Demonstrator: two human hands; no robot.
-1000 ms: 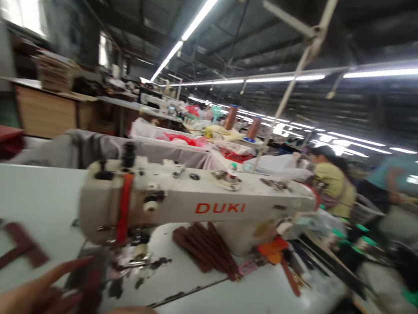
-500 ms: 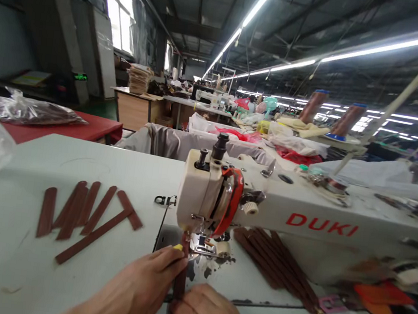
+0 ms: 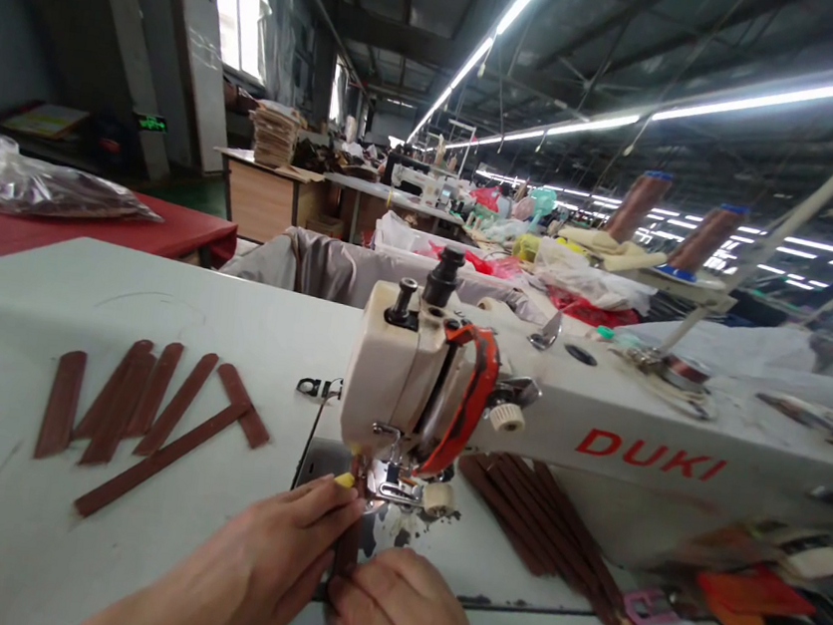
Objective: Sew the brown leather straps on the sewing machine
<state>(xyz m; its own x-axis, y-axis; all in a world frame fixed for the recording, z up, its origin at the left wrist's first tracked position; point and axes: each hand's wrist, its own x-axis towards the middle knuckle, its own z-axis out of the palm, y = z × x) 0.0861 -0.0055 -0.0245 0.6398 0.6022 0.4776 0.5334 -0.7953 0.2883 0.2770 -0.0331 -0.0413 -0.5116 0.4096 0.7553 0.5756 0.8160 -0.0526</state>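
A brown leather-like strip (image 3: 346,548) lies lengthwise under the needle area of a sewing machine (image 3: 390,380) lettered DUKI. Along its left edge, close to the presser foot (image 3: 396,489), my left hand (image 3: 276,547) presses with fingers together; something yellow shows at a fingertip. My right hand (image 3: 404,612) grips the near end of the strip, fingers curled, partly hiding it. On the left of the table several short brown strips (image 3: 168,415) lie spread out. Behind the needle, under the machine arm, rests a bundle of long brown strips (image 3: 542,528).
A clear plastic bag (image 3: 32,183) sits on a red table (image 3: 178,225) at the left. Beyond the white sewing table (image 3: 3,306) stands a grey cloth-lined bin (image 3: 338,269). Thread cones (image 3: 635,207) rise at the back right. A pink clip (image 3: 650,608) lies near the bundle.
The view has shifted slightly, so the table and machine front appear a little further left. Both hands keep their places on the strip at the needle.
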